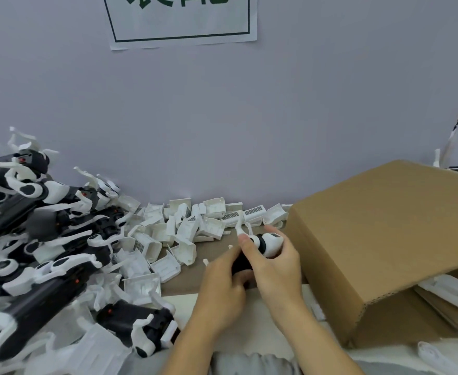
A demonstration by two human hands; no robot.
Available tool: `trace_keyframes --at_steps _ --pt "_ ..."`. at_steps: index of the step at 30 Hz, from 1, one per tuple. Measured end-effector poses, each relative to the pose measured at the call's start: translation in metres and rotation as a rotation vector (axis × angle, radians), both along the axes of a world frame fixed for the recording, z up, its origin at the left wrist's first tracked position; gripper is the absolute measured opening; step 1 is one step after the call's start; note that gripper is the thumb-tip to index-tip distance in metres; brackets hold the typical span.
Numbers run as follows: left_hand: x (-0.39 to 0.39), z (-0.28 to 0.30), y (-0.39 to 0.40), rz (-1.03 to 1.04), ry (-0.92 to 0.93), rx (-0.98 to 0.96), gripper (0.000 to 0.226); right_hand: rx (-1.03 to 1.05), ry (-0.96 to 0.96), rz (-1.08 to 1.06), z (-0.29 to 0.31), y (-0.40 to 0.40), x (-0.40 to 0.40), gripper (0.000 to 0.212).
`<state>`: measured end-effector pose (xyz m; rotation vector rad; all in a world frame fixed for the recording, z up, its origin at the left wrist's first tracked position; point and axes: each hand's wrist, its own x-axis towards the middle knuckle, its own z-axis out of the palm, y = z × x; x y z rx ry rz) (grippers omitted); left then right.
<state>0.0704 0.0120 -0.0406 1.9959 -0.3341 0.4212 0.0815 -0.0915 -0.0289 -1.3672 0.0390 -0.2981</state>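
The fingers (290, 250) of the right hand (276, 269) curl round the white end of the unit (272, 243). The left hand (222, 282) grips its black body from below, apparently to steady it for fitting, though that grip is partly hidden. The unit is held above the worktop (184, 284), near the loose caps (184, 231). A pile (46, 239) of like units lies within reach at left. The box (384, 239) stands at right, probably for packing.

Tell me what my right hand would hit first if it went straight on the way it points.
Probably the white plastic housings piled by the wall, past the device it holds; depth unclear.
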Motion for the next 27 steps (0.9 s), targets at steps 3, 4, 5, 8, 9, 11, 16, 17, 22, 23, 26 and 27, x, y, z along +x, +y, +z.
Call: trace_keyframes --at_steps 3,4,5,8,9,11,16,17,22,23,26,27 --pt "0.0 0.0 0.001 0.002 0.003 0.013 0.047 0.018 0.02 -0.014 0.001 -0.002 0.003 0.039" --pt "0.0 0.0 0.001 -0.001 0.009 0.014 0.045 0.03 0.022 -0.007 0.0 -0.002 0.004 0.038" --pt "-0.001 0.001 0.0 -0.005 0.011 0.018 0.043 0.042 0.02 -0.005 -0.001 -0.003 0.005 0.037" --pt "-0.004 0.002 -0.002 -0.042 0.004 0.02 0.039 0.046 0.0 -0.037 -0.004 -0.005 0.008 0.03" --pt "-0.004 0.003 -0.002 -0.047 0.003 0.018 0.039 0.044 -0.001 -0.047 -0.004 -0.005 0.008 0.028" --pt "-0.002 0.002 -0.002 -0.025 0.015 0.015 0.042 0.047 -0.008 -0.044 -0.003 -0.004 0.006 0.029" --pt "-0.001 -0.002 0.0 0.053 0.026 -0.104 0.042 0.059 -0.094 0.054 -0.002 0.001 0.002 0.05" --pt "0.001 -0.002 0.0 0.077 0.016 -0.143 0.037 0.05 -0.099 0.094 -0.003 0.002 0.002 0.051" --pt "0.009 0.004 0.003 0.29 0.077 -0.517 0.018 0.089 -0.015 0.179 -0.002 0.002 0.001 0.028" --pt "0.009 0.006 0.005 0.313 0.129 -0.648 0.022 0.066 0.019 0.159 -0.003 0.001 0.002 0.029" --pt "0.005 0.015 0.009 0.217 0.358 -1.074 0.04 0.029 0.129 0.125 -0.006 0.001 0.006 0.029" --pt "0.004 0.017 0.01 0.163 0.382 -1.117 0.038 0.027 0.152 0.116 -0.007 0.002 0.008 0.028"
